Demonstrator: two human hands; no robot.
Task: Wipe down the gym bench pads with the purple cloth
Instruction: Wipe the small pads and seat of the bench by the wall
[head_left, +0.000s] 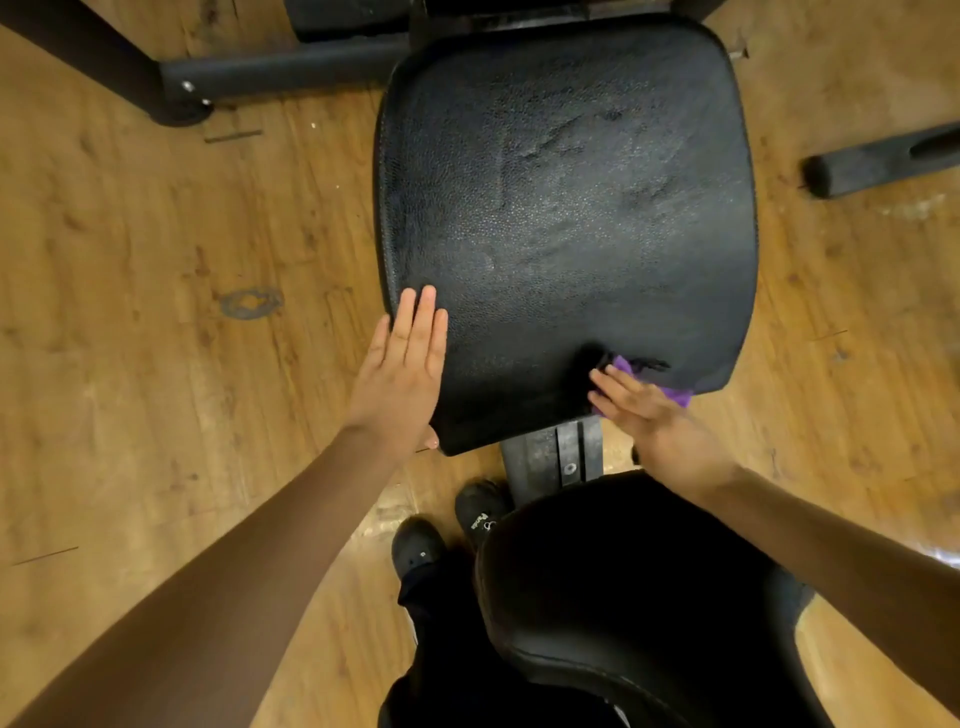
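Left hand (402, 371) lies flat, fingers straight together, pressing the near-left corner of the bench (566, 208) pad. Right hand (647, 415), fingers extended, presses the purple cloth (626, 365) against the pad's near edge; the cloth peeks out just beyond its fingertips. Black shoes (447, 530) stand on the wooden floor (156, 260) between the forearms.

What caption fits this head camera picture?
Left hand flat on the black bench pad while the right hand presses the purple cloth.

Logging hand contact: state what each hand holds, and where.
Right hand presses the purple cloth onto the pad's near edge, covering most of it. Left hand holds nothing, flat on the pad's corner.
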